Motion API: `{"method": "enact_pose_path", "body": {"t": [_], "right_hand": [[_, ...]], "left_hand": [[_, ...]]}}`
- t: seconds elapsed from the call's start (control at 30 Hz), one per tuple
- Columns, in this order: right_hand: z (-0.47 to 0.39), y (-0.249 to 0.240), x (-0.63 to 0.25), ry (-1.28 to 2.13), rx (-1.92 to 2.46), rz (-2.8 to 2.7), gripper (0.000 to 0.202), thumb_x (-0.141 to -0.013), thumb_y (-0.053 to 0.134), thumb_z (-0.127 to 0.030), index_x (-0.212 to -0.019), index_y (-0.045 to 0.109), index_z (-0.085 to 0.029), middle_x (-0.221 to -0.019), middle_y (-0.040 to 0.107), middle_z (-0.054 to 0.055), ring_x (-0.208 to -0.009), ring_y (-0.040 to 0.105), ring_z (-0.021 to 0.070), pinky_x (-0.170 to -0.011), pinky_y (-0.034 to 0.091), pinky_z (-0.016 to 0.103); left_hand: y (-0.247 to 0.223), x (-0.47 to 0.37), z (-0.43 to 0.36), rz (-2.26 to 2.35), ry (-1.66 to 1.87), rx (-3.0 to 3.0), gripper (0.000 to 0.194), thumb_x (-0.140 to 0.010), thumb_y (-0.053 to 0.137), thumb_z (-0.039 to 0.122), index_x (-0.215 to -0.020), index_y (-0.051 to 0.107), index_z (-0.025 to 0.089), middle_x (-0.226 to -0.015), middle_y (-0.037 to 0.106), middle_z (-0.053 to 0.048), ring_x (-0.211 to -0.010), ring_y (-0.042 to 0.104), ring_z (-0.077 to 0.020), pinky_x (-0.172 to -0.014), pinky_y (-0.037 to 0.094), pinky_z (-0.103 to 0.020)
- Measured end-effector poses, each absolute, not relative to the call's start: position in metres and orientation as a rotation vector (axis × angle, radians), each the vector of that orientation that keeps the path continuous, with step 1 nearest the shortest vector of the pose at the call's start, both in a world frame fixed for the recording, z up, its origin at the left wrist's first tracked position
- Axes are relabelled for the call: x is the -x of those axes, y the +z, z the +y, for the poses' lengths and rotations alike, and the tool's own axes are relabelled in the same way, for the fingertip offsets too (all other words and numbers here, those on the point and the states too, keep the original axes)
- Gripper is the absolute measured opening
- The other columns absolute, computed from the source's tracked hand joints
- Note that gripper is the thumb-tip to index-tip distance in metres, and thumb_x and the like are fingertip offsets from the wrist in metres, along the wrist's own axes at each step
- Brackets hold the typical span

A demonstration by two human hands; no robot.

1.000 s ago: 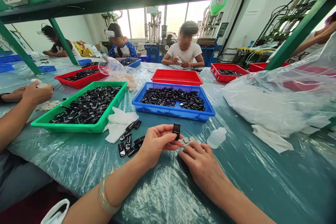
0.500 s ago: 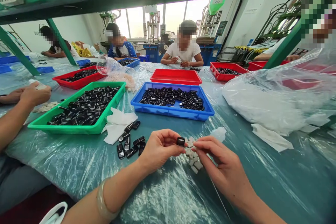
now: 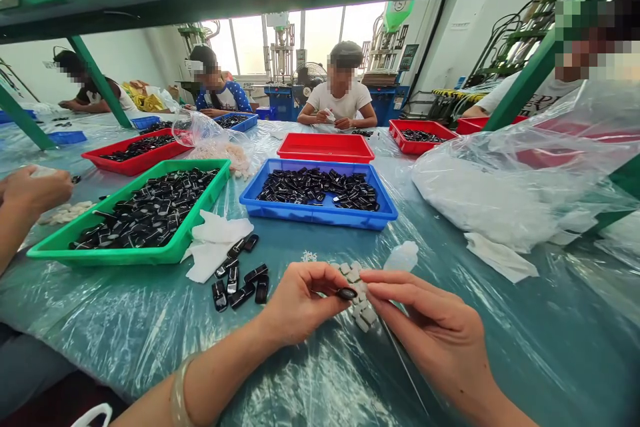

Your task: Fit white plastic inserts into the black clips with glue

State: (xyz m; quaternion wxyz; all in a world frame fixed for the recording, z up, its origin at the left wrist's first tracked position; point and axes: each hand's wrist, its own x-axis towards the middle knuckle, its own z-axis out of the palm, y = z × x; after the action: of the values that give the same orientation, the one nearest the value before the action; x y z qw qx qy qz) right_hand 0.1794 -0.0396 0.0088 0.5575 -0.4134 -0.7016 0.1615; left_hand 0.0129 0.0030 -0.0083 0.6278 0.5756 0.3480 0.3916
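Observation:
Between thumb and fingers, my left hand (image 3: 300, 303) pinches a small glossy black piece (image 3: 347, 293), now seen nearly edge-on. My right hand (image 3: 430, 320) is closed just to its right, fingertips together; a thin metal rod (image 3: 406, 363) runs down from under it toward the front. Small pale blocks (image 3: 363, 315) lie in a heap on the plastic-covered table behind and between the hands. Several loose black pieces (image 3: 233, 275) lie left of my left hand, beside a crumpled white cloth (image 3: 220, 233).
A green tray (image 3: 175, 255) and a blue tray (image 3: 320, 213) hold many black pieces. Behind stands a red tray (image 3: 325, 147). Clear plastic bags (image 3: 480, 193) lie at right. Another person's hand (image 3: 40, 193) is at left; a green beam crosses overhead.
The black piece has turned from showing its face to nearly edge-on. Both hands stay close together, a little lower in view. The whole view has shifted slightly, and the neighbour's hands sit further left.

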Motion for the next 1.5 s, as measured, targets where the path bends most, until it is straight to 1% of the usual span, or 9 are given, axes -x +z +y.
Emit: {"method": "enact_pose_path", "body": {"t": [0.23, 0.4, 0.57, 0.8, 0.97, 1.13, 1.33, 1.43, 1.5], "right_hand": [[-0.038, 0.007, -0.176, 0.477, 0.913, -1.738, 0.021, -0.077, 0.061, -0.010, -0.082, 0.073, -0.026, -0.084, 0.073, 0.004, -0.073, 0.069, 0.0181, -0.063, 0.057, 0.028], [-0.038, 0.008, -0.176, 0.526, 0.944, -1.741, 0.019, -0.077, 0.063, -0.012, -0.083, 0.074, -0.026, -0.082, 0.072, 0.004, -0.070, 0.068, 0.0165, -0.061, 0.056, 0.026], [-0.037, 0.011, -0.177, 0.618, 1.034, -1.744, 0.014, -0.078, 0.062, -0.018, -0.079, 0.074, -0.025, -0.074, 0.070, 0.003, -0.064, 0.066, 0.0154, -0.055, 0.053, 0.024], [-0.038, 0.011, -0.176, 0.448, 1.088, -1.785, 0.015, -0.080, 0.060, -0.020, -0.072, 0.073, -0.023, -0.071, 0.067, 0.003, -0.059, 0.062, 0.0135, -0.051, 0.051, 0.022], [-0.037, 0.010, -0.178, 0.461, 1.068, -1.872, 0.019, -0.081, 0.056, -0.017, -0.078, 0.073, -0.025, -0.074, 0.067, 0.003, -0.062, 0.063, 0.0139, -0.053, 0.051, 0.022], [-0.036, 0.008, -0.180, 0.498, 1.061, -1.928, 0.022, -0.083, 0.054, -0.017, -0.083, 0.073, -0.026, -0.076, 0.067, 0.003, -0.064, 0.063, 0.0138, -0.055, 0.052, 0.022], [-0.036, 0.008, -0.178, 0.572, 1.063, -1.922, 0.022, -0.083, 0.053, -0.016, -0.080, 0.073, -0.025, -0.075, 0.065, 0.002, -0.063, 0.062, 0.0126, -0.055, 0.050, 0.022], [-0.037, 0.003, -0.176, 0.646, 1.079, -1.841, 0.020, -0.082, 0.055, -0.015, -0.082, 0.072, -0.025, -0.078, 0.064, 0.002, -0.068, 0.062, 0.0136, -0.059, 0.051, 0.023], [-0.038, -0.002, -0.175, 0.673, 1.067, -1.790, 0.021, -0.082, 0.055, -0.015, -0.088, 0.071, -0.027, -0.083, 0.064, 0.002, -0.074, 0.062, 0.0148, -0.063, 0.052, 0.024]], "left_hand": [[-0.006, -0.014, -0.001, 0.785, 0.830, -1.334, 0.007, -0.064, 0.069, 0.011, -0.070, 0.065, 0.013, -0.069, 0.068, -0.003, -0.065, 0.060, -0.0124, -0.065, 0.046, -0.022], [-0.004, -0.014, -0.001, 0.787, 0.791, -1.362, 0.009, -0.063, 0.068, 0.009, -0.071, 0.067, 0.014, -0.068, 0.068, -0.002, -0.064, 0.061, -0.0126, -0.063, 0.046, -0.022], [-0.004, -0.013, 0.000, 0.811, 0.760, -1.374, 0.010, -0.062, 0.068, 0.008, -0.071, 0.069, 0.013, -0.067, 0.069, -0.003, -0.063, 0.061, -0.0131, -0.062, 0.046, -0.022], [-0.007, -0.013, 0.000, 0.813, 0.748, -1.271, 0.009, -0.060, 0.069, 0.011, -0.068, 0.068, 0.014, -0.065, 0.068, -0.003, -0.058, 0.061, -0.0132, -0.060, 0.048, -0.024], [-0.007, -0.011, 0.000, 0.798, 0.726, -1.210, 0.009, -0.060, 0.069, 0.011, -0.068, 0.068, 0.014, -0.061, 0.067, -0.002, -0.056, 0.061, -0.0127, -0.059, 0.048, -0.024], [-0.007, -0.008, 0.001, 0.790, 0.699, -1.216, 0.009, -0.060, 0.070, 0.013, -0.068, 0.067, 0.014, -0.058, 0.066, -0.001, -0.054, 0.060, -0.0125, -0.058, 0.048, -0.024], [-0.006, -0.007, 0.000, 0.799, 0.682, -1.223, 0.008, -0.060, 0.071, 0.015, -0.066, 0.066, 0.014, -0.057, 0.065, -0.001, -0.053, 0.060, -0.0125, -0.059, 0.050, -0.025], [-0.006, -0.008, 0.000, 0.804, 0.684, -1.219, 0.008, -0.060, 0.070, 0.014, -0.065, 0.064, 0.013, -0.056, 0.064, -0.001, -0.053, 0.060, -0.0120, -0.058, 0.050, -0.025], [-0.005, -0.008, 0.000, 0.805, 0.696, -1.225, 0.009, -0.060, 0.070, 0.013, -0.065, 0.063, 0.013, -0.056, 0.064, -0.001, -0.052, 0.060, -0.0119, -0.057, 0.050, -0.024]]}}
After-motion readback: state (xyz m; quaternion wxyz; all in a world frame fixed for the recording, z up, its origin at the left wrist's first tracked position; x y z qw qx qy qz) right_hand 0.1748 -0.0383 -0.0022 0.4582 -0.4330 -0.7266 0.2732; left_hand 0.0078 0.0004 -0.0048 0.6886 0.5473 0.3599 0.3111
